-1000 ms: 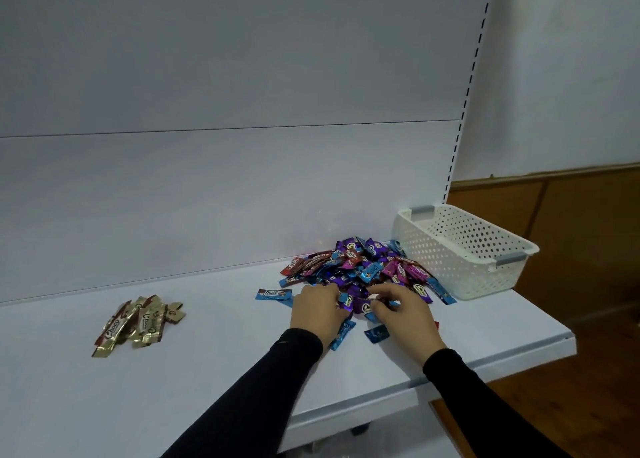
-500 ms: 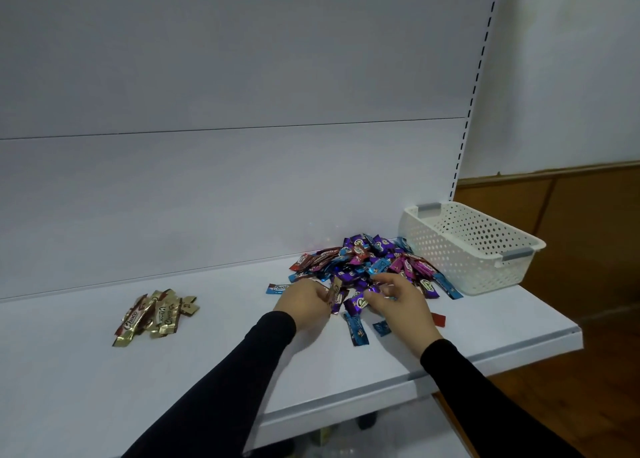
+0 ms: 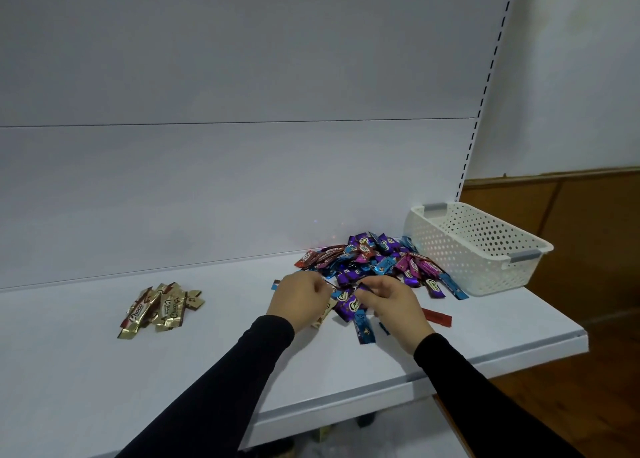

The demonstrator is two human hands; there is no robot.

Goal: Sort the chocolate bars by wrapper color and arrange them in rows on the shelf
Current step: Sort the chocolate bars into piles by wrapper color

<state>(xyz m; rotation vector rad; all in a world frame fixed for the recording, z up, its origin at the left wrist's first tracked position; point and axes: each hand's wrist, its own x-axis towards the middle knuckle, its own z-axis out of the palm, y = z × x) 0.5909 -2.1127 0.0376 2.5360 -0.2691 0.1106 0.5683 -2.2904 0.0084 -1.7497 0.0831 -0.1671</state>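
Chocolate bars (image 3: 372, 267) — each hand's grip (image 3: 394, 300) pinches one.

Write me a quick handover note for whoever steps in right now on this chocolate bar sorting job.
Left hand: fingers curled, pinching a bar at the near edge of the mixed pile.
Right hand: fingers curled on a purple bar beside it.
Mixed pile of purple, blue, pink and red bars lies on the shelf, left of the white basket.
A loose red bar and a blue bar lie in front of the pile.
Done: gold bars pulled out to the left, bunched, not yet in a row.
Left: sort the remaining colors, then line everything up in rows.
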